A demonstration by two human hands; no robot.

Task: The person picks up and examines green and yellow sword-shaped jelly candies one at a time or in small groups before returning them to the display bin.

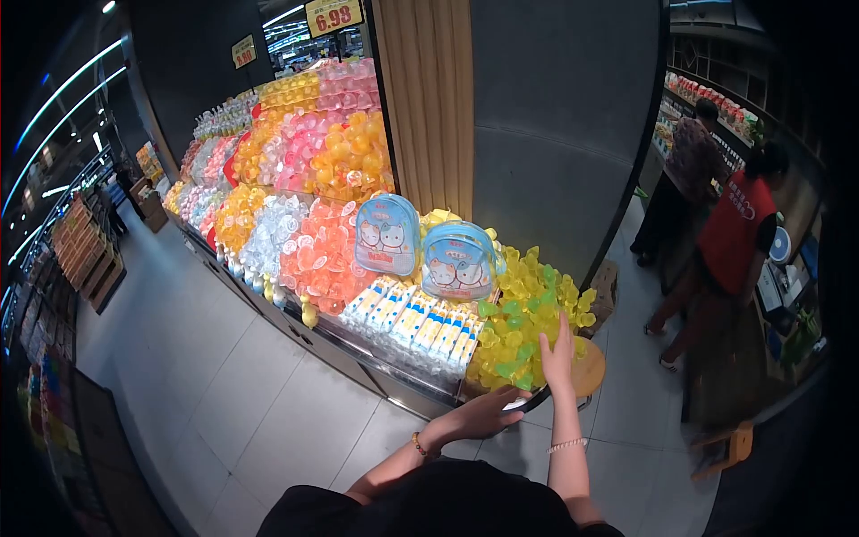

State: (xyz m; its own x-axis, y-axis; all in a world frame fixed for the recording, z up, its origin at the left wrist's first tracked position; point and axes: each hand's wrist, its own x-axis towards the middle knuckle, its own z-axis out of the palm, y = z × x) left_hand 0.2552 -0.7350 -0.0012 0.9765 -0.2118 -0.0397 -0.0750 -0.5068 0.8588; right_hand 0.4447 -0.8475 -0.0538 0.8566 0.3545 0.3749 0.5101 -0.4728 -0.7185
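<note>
My right hand [558, 356] is stretched out over the right end of the display, thumb apart from the fingers, beside a heap of yellow and green jelly cups [514, 309]. It holds nothing that shows. Lower down, my left hand [479, 413] lies with fingers extended at the front edge of the counter, just below the same heap. Left of the heap are rows of white, blue and yellow packs [416, 318]. Behind these stand two clear-fronted blue backpacks with cartoon cats, a left one [386, 234] and a right one [458, 261].
Orange-pink cups [322, 251] and clear ones [276, 228] fill the counter further left. A round wooden stool [588, 369] stands by its right end. Two people, one in a red vest [729, 228], are at the right. Tiled floor [259, 394] runs along the front.
</note>
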